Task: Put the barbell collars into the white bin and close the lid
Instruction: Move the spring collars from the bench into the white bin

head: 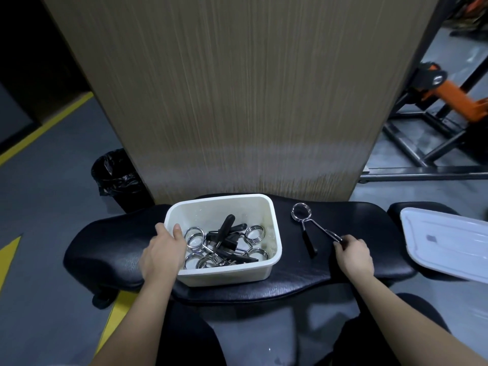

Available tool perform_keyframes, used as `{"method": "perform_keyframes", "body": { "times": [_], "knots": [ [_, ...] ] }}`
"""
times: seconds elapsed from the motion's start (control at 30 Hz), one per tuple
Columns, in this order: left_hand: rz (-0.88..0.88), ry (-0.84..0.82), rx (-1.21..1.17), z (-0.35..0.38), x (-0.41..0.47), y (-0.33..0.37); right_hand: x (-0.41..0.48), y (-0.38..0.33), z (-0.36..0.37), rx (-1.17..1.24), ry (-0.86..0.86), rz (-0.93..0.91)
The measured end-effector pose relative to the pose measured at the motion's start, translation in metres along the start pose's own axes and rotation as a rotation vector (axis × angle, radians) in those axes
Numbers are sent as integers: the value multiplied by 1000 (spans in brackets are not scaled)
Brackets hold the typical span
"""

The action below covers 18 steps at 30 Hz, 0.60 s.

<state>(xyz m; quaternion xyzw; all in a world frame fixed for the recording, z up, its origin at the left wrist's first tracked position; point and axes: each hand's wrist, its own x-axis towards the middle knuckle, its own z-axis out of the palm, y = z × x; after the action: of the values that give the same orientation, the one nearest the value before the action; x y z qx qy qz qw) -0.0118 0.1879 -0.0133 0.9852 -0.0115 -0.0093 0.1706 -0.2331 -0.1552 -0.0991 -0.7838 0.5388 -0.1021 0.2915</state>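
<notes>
Head view: the person is sitting before a padded black table (264,281) carrying the white bin (273,244).
Left hand (162,253): gripping the bin's nine o'clock rim, thumb inside, likely steadying it for the next drop.
Right hand (355,256): fingertips pinching one handle of the last loose collar (306,220), at three o'clock of the bin.
Collars in bin (224,243): lying tangled together.
Lid (446,244): waiting farther toward three o'clock, keeping the opening free.
</notes>
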Motion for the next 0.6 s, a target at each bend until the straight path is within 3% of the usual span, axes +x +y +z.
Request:
{"method": "perform_keyframes", "body": {
  "times": [0.33, 0.47, 0.6],
  "knots": [
    [0, -4, -20, 1, 1, -2, -11, -24, 20, 129, -32, 46],
    [-2, -10, 3, 1, 2, -2, -13, -33, 21, 532, 10, 220],
    [4, -3, -2, 0, 1, -2, -20, -66, -3, 1175, 6, 411]
  ]
}}
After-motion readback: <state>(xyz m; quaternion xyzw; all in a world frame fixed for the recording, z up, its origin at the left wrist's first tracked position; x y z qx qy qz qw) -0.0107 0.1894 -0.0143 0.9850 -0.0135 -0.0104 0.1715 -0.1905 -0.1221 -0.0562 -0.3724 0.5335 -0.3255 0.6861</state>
